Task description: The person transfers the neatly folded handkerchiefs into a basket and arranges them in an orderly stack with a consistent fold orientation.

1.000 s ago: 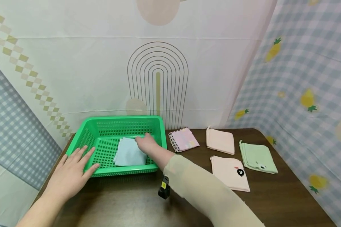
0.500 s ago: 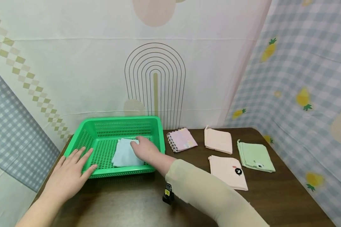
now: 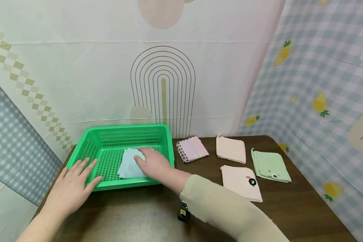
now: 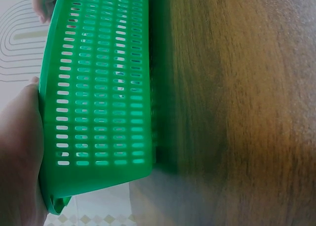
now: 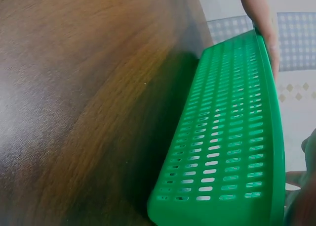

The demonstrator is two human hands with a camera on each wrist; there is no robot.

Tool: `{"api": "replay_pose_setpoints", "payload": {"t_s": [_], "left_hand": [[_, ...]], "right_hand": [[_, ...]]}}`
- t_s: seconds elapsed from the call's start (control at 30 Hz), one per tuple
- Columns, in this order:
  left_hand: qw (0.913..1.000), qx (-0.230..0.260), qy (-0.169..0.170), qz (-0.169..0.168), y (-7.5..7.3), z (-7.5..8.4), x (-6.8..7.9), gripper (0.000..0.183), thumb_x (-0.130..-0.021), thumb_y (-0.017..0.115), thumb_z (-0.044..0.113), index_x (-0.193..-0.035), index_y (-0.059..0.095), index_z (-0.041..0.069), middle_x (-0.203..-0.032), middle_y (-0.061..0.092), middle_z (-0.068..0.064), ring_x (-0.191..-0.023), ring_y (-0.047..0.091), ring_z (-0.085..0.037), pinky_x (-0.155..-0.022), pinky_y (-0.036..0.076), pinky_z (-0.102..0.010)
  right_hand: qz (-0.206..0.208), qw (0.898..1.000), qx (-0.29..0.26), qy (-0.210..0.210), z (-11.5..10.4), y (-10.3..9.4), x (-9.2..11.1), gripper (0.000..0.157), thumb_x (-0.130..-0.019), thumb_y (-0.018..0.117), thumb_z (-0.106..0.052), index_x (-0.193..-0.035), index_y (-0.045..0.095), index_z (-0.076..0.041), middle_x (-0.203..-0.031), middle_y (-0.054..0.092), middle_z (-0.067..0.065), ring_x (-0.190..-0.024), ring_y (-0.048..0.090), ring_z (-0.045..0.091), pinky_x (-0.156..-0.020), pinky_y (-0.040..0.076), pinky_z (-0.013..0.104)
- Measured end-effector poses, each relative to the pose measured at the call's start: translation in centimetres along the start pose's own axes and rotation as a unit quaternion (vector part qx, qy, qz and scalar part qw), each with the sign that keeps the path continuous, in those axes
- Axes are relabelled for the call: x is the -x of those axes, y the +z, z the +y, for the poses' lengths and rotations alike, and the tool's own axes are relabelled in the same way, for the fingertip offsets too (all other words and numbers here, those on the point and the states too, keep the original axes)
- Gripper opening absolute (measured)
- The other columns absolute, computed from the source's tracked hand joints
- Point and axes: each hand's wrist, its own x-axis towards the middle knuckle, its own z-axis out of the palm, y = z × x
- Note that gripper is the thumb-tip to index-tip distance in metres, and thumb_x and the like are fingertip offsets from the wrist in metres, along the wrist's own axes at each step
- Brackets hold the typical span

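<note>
Cloth [image 3: 130,166], pale blue, folded, inside the basket [image 3: 121,184], right of its middle | my right hand [image 3: 155,163] over it, thumb apart, grip hidden, can't tell if I've hold | left hand [image 3: 72,183] spread on basket's near-left corner | should be light, soft, floppy: pinch layered edge

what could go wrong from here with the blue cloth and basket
The right hand covers part of the folded blue cloth, so a careless pull might undo its fold. The left hand rests on the rim of the green basket; leaning harder could tip it. The right sleeve overlaps the pink cloth with the black face in the head view and might brush it.
</note>
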Motion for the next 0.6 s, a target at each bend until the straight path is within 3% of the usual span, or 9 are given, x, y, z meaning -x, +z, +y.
{"api": "replay_pose_setpoints", "payload": {"t_s": [0.23,0.6], "left_hand": [[1.0000,0.000,-0.001,-0.002,-0.1,0.0,0.0,0.072,-0.102,0.042,0.057,-0.159,0.024,0.017,-0.157,0.030,-0.023,-0.143,0.023,-0.048,-0.116,0.000,-0.066],[1.0000,0.000,0.006,0.004,0.0,-0.1,-0.1,0.071,-0.102,0.043,0.056,-0.159,0.026,0.018,-0.157,0.030,-0.023,-0.142,0.024,-0.049,-0.114,0.005,-0.068]], "right_hand": [[0.012,0.994,0.093,-0.059,0.3,0.1,1.2,0.055,-0.106,0.034,-0.050,-0.151,0.044,-0.021,-0.151,0.047,-0.004,-0.141,0.040,0.014,-0.115,0.033,0.034],[0.043,0.982,0.162,-0.083,1.5,0.1,2.6,0.060,-0.105,0.028,-0.056,-0.155,0.036,-0.024,-0.157,0.039,-0.001,-0.145,0.034,0.018,-0.120,0.024,0.045]]}}
